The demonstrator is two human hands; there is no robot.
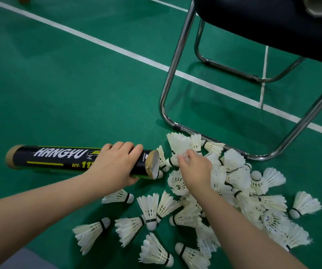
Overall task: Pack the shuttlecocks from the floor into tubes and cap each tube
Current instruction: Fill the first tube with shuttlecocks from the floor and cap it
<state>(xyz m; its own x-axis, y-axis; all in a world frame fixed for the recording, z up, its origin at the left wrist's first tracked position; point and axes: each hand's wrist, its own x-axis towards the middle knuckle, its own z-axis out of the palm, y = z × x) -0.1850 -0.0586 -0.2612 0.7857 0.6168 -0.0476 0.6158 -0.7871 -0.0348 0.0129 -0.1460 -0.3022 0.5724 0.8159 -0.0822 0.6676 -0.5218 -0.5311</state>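
**Setting:** indoor badminton court.

**Floor:** green synthetic sports floor [69,84], smooth and faintly glossy. A grey strip shows at the lower left edge.

**Markings:** white painted court lines [117,49]. One long boundary runs diagonally, and a thinner line meets it at right.

**Equipment:**
- A loose heap of white feathered shuttlecocks with rounded pale bases [234,191] lies straight on the playing surface.
- A black cardboard shuttlecock tube lettered "HANGYU" [59,158] lies on its side just beside them.

**Furniture:** chrome tubular-steel chair with dark padded seat [168,90], standing across the boundary line. Its lower rail is at the heap's far edge.
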